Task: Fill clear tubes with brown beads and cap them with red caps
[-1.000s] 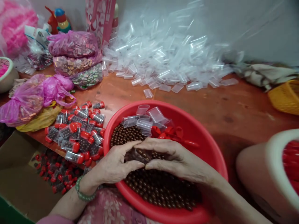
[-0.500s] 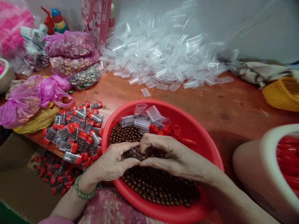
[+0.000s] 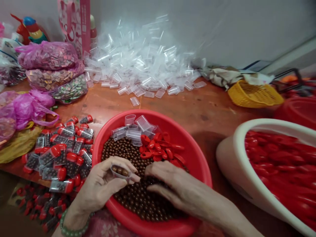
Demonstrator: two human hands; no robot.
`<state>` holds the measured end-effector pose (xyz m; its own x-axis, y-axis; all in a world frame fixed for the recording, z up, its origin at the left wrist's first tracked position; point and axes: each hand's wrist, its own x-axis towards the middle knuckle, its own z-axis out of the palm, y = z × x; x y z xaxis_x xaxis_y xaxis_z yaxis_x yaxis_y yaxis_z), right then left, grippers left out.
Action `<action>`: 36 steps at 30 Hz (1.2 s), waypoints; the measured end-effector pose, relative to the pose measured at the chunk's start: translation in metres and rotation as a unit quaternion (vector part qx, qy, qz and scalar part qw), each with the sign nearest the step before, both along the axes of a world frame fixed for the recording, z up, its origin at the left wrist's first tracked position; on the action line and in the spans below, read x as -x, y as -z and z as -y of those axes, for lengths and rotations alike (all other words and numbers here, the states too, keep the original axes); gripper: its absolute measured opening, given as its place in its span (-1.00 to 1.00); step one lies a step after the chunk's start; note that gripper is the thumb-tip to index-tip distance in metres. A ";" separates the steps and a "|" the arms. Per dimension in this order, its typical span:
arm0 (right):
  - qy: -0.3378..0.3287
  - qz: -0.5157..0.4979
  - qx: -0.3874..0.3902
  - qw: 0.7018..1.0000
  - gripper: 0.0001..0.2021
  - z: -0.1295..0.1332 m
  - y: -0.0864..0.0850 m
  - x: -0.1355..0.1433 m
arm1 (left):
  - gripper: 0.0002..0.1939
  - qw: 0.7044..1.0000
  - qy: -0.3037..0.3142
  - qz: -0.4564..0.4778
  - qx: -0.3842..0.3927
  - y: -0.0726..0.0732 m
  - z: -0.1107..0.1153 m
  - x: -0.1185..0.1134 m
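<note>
My left hand (image 3: 102, 184) is closed around a clear plastic tube (image 3: 120, 176), its open oval end facing up and a few brown beads (image 3: 120, 170) showing inside. To its right, my right hand (image 3: 170, 181) dips into the loose brown beads (image 3: 148, 205) in a red basin (image 3: 206, 171); thumb and fingers are apart, with fingertips partly hidden among the beads. Several empty clear tubes (image 3: 134, 135) lie in the basin's far side. Beside them are glossy red plastic pieces (image 3: 160, 144).
Filled tubes with red caps (image 3: 66, 144) are heaped at left, more below the table edge. A pile of clear tubes (image 3: 148, 65) lies at the back. Purple bags (image 3: 49, 56) stand back left. A white tub (image 3: 229, 161) of red pieces and a yellow basket (image 3: 254, 95) are at right.
My hands have separated: the left has drawn the tube toward the left and tilted its opening up, and the right has lowered into the beads. The view has turned right.
</note>
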<state>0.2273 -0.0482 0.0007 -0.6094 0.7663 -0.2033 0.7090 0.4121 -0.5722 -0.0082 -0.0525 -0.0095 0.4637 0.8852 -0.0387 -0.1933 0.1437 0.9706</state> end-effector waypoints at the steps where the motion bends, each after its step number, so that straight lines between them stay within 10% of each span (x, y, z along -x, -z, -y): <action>1: 0.022 0.032 -0.037 0.999 -0.94 -0.005 0.003 -0.003 | -0.86 0.999 0.009 -0.042 -0.022 -0.001 0.001 -0.001; 5: 0.063 0.144 -0.162 0.974 -0.91 -0.029 0.017 -0.009 | -0.86 0.982 0.029 -0.162 -0.093 -0.007 0.002 -0.003; 16: -0.004 0.167 -0.132 0.977 -0.86 -0.042 0.034 0.005 | -0.87 0.990 -0.019 -0.140 0.000 0.002 -0.005 -0.013; 21: 0.105 -0.054 -0.101 0.988 -0.84 -0.029 0.021 -0.001 | -0.83 0.993 -0.042 -0.091 0.070 0.004 -0.004 -0.017; 25: 0.222 -0.275 -0.079 0.932 -0.81 -0.012 -0.001 0.017 | -0.82 0.991 -0.013 -0.030 0.132 0.002 0.000 -0.021; 36: 0.158 -0.336 -0.168 0.913 -0.78 0.000 -0.006 0.052 | -0.88 0.994 0.026 -0.036 0.098 0.008 0.005 -0.021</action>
<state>0.1751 -0.0478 0.0064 -0.2474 0.8759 0.4142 0.3582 0.4799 -0.8009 0.0129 -0.0578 -0.0172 0.4975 0.8325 -0.2437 -0.1116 0.3401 0.9338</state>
